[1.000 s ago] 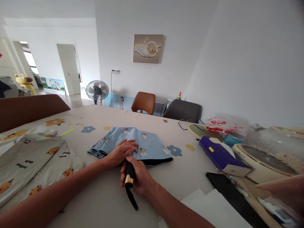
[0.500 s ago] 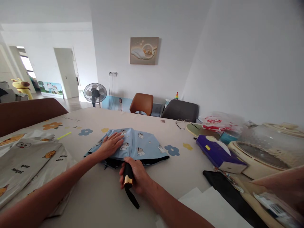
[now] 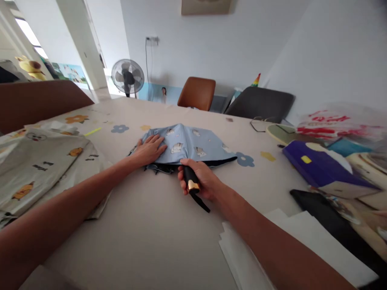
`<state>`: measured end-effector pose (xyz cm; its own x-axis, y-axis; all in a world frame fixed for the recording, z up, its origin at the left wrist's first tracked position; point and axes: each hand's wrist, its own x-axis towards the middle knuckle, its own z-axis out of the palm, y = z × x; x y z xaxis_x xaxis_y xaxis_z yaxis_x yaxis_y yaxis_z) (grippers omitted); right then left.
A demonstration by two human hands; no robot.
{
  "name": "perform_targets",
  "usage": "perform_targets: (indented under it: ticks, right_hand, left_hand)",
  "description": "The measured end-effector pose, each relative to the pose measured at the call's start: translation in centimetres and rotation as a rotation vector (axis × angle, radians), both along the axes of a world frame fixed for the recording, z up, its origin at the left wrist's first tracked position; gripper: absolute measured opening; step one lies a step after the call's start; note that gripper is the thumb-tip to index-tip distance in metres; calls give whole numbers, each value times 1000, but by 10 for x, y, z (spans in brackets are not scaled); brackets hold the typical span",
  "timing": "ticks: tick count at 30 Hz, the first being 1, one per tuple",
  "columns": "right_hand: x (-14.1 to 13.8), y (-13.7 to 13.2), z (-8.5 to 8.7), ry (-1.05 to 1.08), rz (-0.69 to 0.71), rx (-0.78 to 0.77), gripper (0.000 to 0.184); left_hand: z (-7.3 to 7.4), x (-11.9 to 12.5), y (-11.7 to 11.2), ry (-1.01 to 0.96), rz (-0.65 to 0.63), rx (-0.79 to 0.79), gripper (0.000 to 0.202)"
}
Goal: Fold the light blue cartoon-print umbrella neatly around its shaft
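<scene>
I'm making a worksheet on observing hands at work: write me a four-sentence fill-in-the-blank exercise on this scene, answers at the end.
1. The right hand grips the black ____ of the umbrella.
2. The left hand lies on the canopy, whose outer fabric is light ____.
3. Beyond the table stands an electric ____ with a round cage.
4. White sheets of ____ lie on the table.

Missing words: handle; blue; fan; paper.

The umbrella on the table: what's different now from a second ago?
The left hand has moved leftward over the umbrella, from near the handle to the left part of the cloth. The view has tilted down, cutting off most of the wall picture. Nothing was let go: the right hand still grips the handle.
</scene>
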<state>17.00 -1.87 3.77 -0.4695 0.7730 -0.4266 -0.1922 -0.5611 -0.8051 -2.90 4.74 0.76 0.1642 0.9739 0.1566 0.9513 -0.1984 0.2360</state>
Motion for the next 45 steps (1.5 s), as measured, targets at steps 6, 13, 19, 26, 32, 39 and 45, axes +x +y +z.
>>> perform_targets:
  ticks: [6,13,19,26,32,39,45]
  right_hand:
    - [-1,0,2,14,13,-30,14]
    - [-2,-2,4,-10,19,-9,15]
    - [2,-2,8,-41,84,-29,14]
    - [4,-2,14,-27,157,-155,20]
    - [0,-4,16,26,130,-223,41]
    - [5,-2,15,-36,155,-193,27]
    - [5,-2,14,-32,112,-155,21]
  left_hand:
    - [-2,0,-2,11,14,5,47]
    - [25,14,-21,-85,-190,325,43]
    - [26,28,-30,-20,-612,197,65]
    - [21,36,-31,-20,-614,246,43]
    - [16,40,-30,-70,-611,356,40]
    - [10,39,-26,-122,-645,332,37]
    - [12,38,-30,-72,-482,324,60]
